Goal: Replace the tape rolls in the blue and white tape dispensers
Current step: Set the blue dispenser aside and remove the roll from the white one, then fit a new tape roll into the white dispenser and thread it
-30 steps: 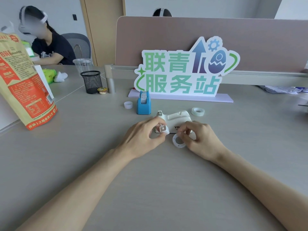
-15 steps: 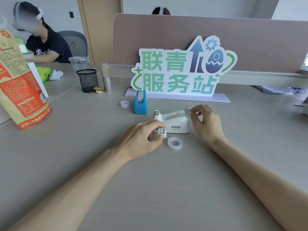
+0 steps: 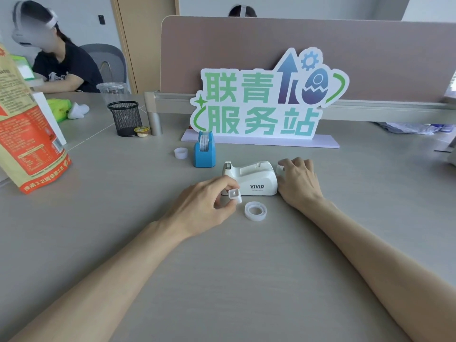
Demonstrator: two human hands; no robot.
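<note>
We find the white tape dispenser (image 3: 251, 177) standing on the grey desk (image 3: 246, 280) near the middle of the view, its "VIVID" label facing us and its roll bay showing no roll. Just in front of it a used tape roll (image 3: 256, 211) with little tape left lies flat on the desk, apart from both hands. The left hand (image 3: 206, 207) rests on the desk at the dispenser's front left corner, fingers curled narrowly, with thumb and fingertips pinching a small white spindle core (image 3: 235, 195) whose square hollow end faces us. The right hand (image 3: 297, 182) sits at the dispenser's rear right end, fingers bent and closed around a clear tape roll (image 3: 280, 170), of which only an edge shows between the fingers and the dispenser body; we cannot tell whether that roll is lifted off the desk. The blue tape dispenser (image 3: 204, 153) stands upright behind and to the left, well apart from both hands, with a roll seated in it. Beside it to the left sits a small white cap (image 3: 180, 153). Farther back stands a green-lettered sign (image 3: 266, 104), a black mesh pen cup (image 3: 125, 118) to the left, and an orange printed bag (image 3: 29, 129) at the left edge.
</note>
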